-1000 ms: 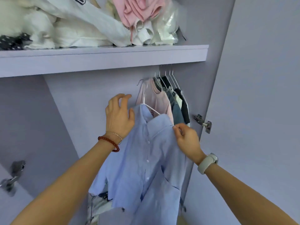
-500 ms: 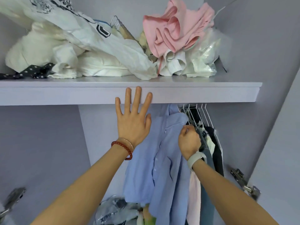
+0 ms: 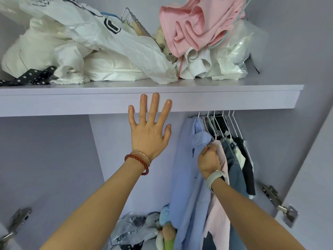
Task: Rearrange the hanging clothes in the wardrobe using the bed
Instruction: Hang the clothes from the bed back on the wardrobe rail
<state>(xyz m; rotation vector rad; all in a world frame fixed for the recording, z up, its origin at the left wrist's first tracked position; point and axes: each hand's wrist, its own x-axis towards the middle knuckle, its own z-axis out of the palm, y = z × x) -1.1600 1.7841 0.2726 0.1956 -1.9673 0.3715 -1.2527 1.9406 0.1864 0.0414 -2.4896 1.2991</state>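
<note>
A light blue shirt (image 3: 187,170) hangs under the wardrobe shelf, leftmost in a row of clothes on white wire hangers (image 3: 219,123). My right hand (image 3: 209,159) grips the blue shirt's shoulder fabric at its collar. Right of it hang a pink top (image 3: 219,210), a grey-blue garment (image 3: 234,170) and a black one (image 3: 248,170). My left hand (image 3: 149,130) is raised with fingers spread straight, fingertips in front of the shelf's front edge (image 3: 72,103); whether they touch it I cannot tell. The rail itself is hidden behind the shelf.
The shelf holds white bags and bedding (image 3: 86,49), a pink garment (image 3: 196,24) and clear plastic bags (image 3: 234,56). Bagged items and soft toys (image 3: 144,230) lie at the wardrobe's bottom. Door hinges (image 3: 277,204) stick out at right and a hinge (image 3: 14,222) at lower left.
The blue shirt went from held out in front of me up under the shelf among the hangers. My left hand let go and spread open at the shelf edge. The view tilted upward.
</note>
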